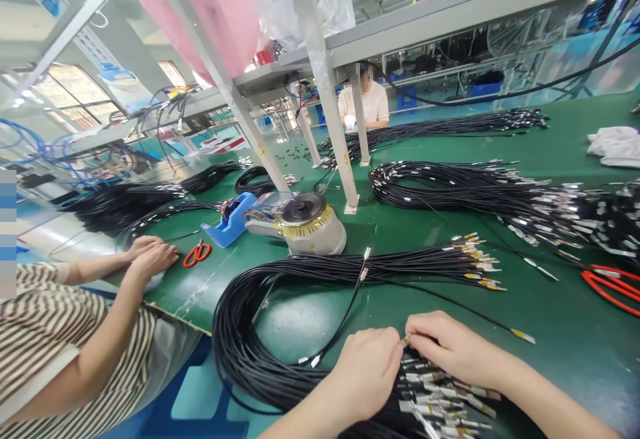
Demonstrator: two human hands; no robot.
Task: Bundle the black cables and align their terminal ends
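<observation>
My left hand [367,367] is closed in a pinch, its fingertips meeting those of my right hand [443,344]. Between them shows the small white-and-yellow tagged end of a cable [405,342]; the rest of that cable is hidden by my fingers. Below both hands lie many white-tagged cable ends [440,399]. They belong to a thick black cable bundle [245,332] that loops round on the left and runs back along the table. Its other ends [475,262] carry yellow and white tags. One loose cable end with a yellow tag [523,336] lies right of the bundle.
A round label dispenser [317,242] and a blue tape holder [233,219] stand behind the loop. Red-handled scissors [197,254] lie near a co-worker's hands [150,256]. More cable bundles [440,186] and red-handled scissors [613,286] are at right. Shelf posts [345,166] rise from the green table.
</observation>
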